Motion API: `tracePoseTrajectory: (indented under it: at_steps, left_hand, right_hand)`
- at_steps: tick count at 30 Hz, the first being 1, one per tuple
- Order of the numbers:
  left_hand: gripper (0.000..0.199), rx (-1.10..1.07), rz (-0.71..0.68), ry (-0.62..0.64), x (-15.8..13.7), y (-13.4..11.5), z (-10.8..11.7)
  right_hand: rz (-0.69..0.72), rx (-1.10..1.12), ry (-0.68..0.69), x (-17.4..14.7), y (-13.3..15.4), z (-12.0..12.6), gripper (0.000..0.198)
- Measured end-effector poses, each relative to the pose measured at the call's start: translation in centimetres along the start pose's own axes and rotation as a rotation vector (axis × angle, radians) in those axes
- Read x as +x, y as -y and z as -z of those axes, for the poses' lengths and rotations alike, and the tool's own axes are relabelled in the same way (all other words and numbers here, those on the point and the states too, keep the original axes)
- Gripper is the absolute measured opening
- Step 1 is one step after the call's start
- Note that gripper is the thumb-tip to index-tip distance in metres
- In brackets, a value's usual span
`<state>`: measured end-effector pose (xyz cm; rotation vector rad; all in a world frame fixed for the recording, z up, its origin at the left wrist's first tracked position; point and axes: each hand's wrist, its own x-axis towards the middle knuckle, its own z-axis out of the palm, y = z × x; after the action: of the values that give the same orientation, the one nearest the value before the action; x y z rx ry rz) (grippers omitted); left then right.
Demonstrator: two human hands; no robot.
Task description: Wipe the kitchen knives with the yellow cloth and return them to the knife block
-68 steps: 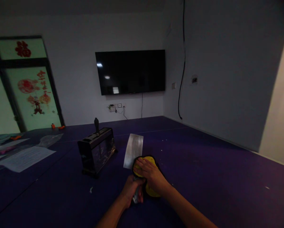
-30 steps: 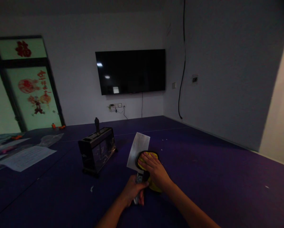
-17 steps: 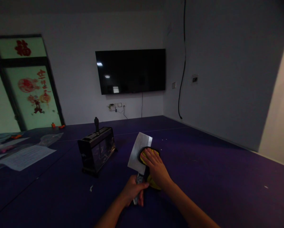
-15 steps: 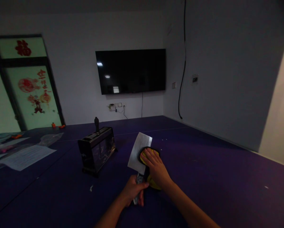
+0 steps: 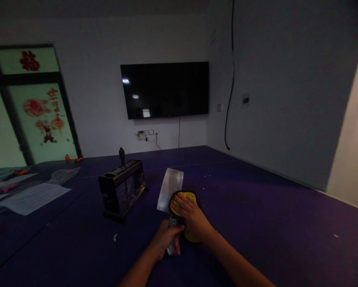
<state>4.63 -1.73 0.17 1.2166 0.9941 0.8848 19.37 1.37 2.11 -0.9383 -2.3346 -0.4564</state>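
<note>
Black, clear-sided block (image 5: 123, 193) as landmark: note one dark handle (image 5: 122, 157) upright in its top, other contents too dim to tell. Right of the block, treat the metal cleaver (image 5: 169, 188) as probably stiff, weighty and slick; hold by the grip (image 5: 173, 221), clamped in the left hand (image 5: 164, 236). Farther right of the block, expect likely soft, light yellow cloth (image 5: 191, 196), against the blade under the flat right hand (image 5: 192, 215), thumb hidden, clamping impossible to tell.
</note>
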Motion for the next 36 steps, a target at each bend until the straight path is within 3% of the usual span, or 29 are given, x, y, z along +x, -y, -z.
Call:
tracePoseTrajectory:
  at_steps: [4,12,18,29,36]
  left_hand:
    - [0.047,0.001,-0.001,-0.040,0.0,0.0,0.1]
    - [0.049,0.032,-0.009,-0.009,-0.4,-0.2,0.1]
    - [0.040,0.068,-0.008,0.075,-0.7,-0.3,-0.1]
    - [0.049,0.213,-0.010,0.261,-1.1,-0.9,0.0]
    - [0.046,0.251,-0.005,0.305,-1.1,-1.1,0.0]
  right_hand:
    - [0.086,0.057,0.036,0.1,0.4,-0.3,0.059]
    - [0.083,0.018,0.028,0.1,0.3,0.3,0.055]
    - [-0.038,-0.087,-0.065,-0.1,-0.4,1.2,0.059]
    - [-0.275,-0.336,-0.274,-0.7,-3.4,1.5,0.068]
    - [-0.309,-0.322,-0.387,-1.2,-5.1,1.4,0.074]
